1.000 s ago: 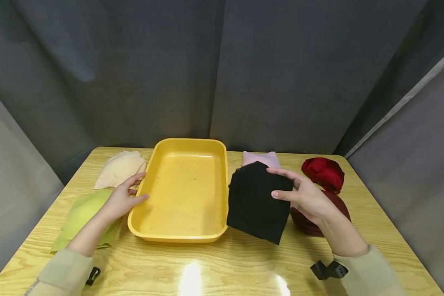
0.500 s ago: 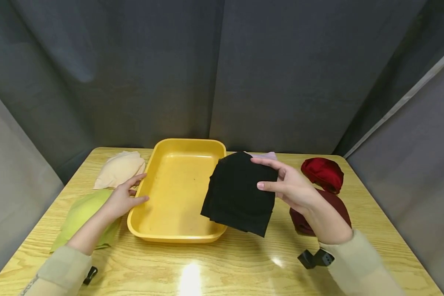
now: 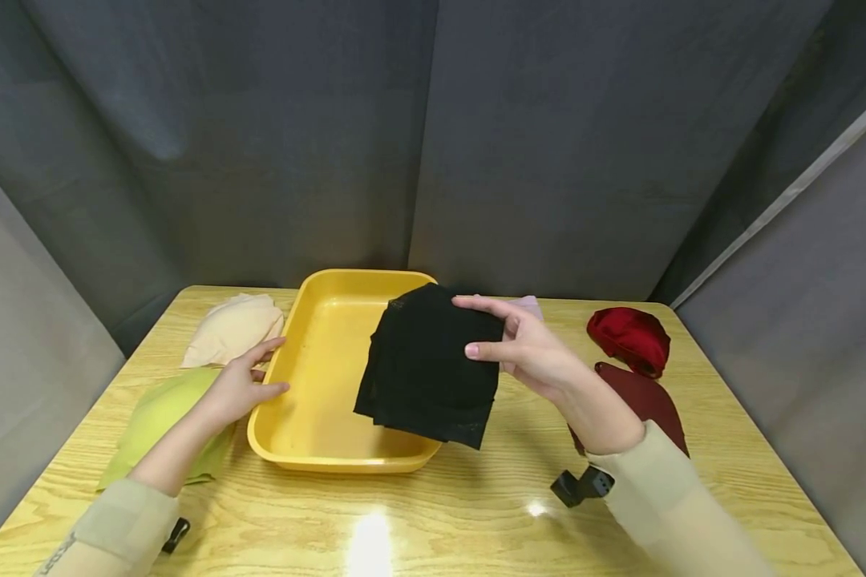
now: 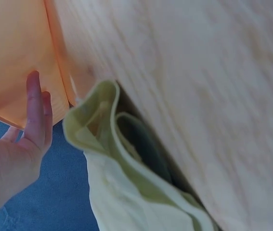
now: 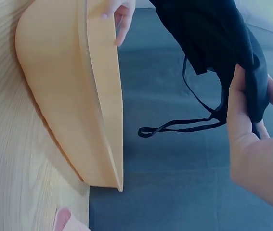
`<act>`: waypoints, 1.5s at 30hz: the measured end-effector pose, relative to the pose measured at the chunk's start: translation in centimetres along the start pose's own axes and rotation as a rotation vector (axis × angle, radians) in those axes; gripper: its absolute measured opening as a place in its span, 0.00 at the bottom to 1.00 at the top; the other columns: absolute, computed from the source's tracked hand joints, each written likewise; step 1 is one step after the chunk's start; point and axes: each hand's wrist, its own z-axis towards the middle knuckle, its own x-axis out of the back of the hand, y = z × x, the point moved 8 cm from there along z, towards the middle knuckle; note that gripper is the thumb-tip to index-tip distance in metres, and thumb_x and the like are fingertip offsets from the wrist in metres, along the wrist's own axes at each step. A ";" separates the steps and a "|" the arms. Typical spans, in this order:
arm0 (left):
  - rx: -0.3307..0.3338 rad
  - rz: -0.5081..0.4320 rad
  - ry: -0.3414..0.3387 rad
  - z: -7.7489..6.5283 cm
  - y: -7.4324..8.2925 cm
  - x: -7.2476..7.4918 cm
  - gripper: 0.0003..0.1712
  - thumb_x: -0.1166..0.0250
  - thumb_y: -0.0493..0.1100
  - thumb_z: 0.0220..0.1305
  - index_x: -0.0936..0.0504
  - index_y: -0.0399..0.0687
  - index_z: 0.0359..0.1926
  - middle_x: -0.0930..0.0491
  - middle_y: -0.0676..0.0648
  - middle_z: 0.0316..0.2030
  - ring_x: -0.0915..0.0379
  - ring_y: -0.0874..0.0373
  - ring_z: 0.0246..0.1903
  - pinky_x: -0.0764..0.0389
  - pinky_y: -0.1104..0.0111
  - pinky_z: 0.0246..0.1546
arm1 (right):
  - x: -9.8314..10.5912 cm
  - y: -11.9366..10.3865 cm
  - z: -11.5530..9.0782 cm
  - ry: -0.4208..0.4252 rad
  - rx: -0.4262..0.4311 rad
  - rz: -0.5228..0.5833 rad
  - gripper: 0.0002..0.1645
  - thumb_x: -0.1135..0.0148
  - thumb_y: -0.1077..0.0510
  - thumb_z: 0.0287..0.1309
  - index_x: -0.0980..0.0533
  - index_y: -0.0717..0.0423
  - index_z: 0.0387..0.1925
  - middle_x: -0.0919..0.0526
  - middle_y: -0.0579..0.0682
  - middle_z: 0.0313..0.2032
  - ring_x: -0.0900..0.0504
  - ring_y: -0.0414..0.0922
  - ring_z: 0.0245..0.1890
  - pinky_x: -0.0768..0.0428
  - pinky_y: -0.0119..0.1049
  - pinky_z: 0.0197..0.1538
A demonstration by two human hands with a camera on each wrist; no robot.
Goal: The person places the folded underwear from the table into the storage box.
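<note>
My right hand (image 3: 541, 353) pinches a black cloth piece (image 3: 426, 369) by its right edge, thumb in front. The cloth hangs over the right side of a yellow plastic tub (image 3: 317, 465). In the right wrist view thin black cords (image 5: 179, 127) dangle from the cloth (image 5: 208, 33), and the right hand (image 5: 261, 149) holds its folded edge. My left hand (image 3: 238, 389) touches the tub's left rim, thumb over it. In the left wrist view the left hand (image 4: 16, 154) has fairly straight fingers (image 4: 33, 103) against the tub's outer side.
On the left of the wooden table (image 3: 289, 521) lie a cream cloth item (image 3: 234, 330) and a lime-green one (image 3: 155, 417). A bright red item (image 3: 629, 340) and a maroon one (image 3: 645, 401) lie to the right. A lilac item (image 3: 528, 306) shows partly behind the right hand. Grey curtains (image 3: 433, 144) enclose the table.
The right hand has carried the black cloth leftward and slightly up, from beside the tub to over its right side. More of the maroon item's back shows. The left hand has stayed put.
</note>
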 end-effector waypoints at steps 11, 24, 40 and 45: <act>0.025 -0.029 -0.001 0.0 -0.3 0.0 0.45 0.32 0.35 0.56 0.46 0.40 0.71 0.35 0.31 0.57 0.22 0.47 0.39 0.20 0.66 0.32 | -2.6 1.3 2.6 -0.033 -0.010 0.073 0.37 0.33 0.70 0.50 0.31 0.52 0.62 0.19 0.42 0.32 0.27 0.37 0.20 0.32 0.26 0.21; 0.029 -0.015 0.008 -0.1 -0.1 0.1 0.43 0.37 0.29 0.55 0.45 0.40 0.71 0.37 0.30 0.57 0.23 0.46 0.40 0.20 0.67 0.32 | -5.5 5.3 5.2 -0.140 -0.045 0.210 0.37 0.41 0.77 0.52 0.35 0.57 0.64 0.24 0.54 0.54 0.21 0.46 0.49 0.21 0.44 0.49; 0.023 0.011 0.018 0.0 0.2 0.0 0.43 0.40 0.27 0.51 0.44 0.37 0.70 0.36 0.30 0.56 0.23 0.44 0.40 0.20 0.66 0.32 | -7.5 10.1 7.0 -0.126 -0.160 0.156 0.35 0.38 0.75 0.52 0.31 0.53 0.62 0.26 0.55 0.57 0.21 0.49 0.51 0.22 0.46 0.51; 0.004 0.013 -0.004 0.0 0.2 0.0 0.42 0.37 0.29 0.55 0.45 0.37 0.70 0.35 0.29 0.57 0.23 0.43 0.41 0.20 0.66 0.33 | -7.9 10.3 7.1 -0.117 -0.177 0.048 0.35 0.36 0.73 0.50 0.29 0.51 0.60 0.24 0.54 0.54 0.19 0.47 0.46 0.20 0.43 0.48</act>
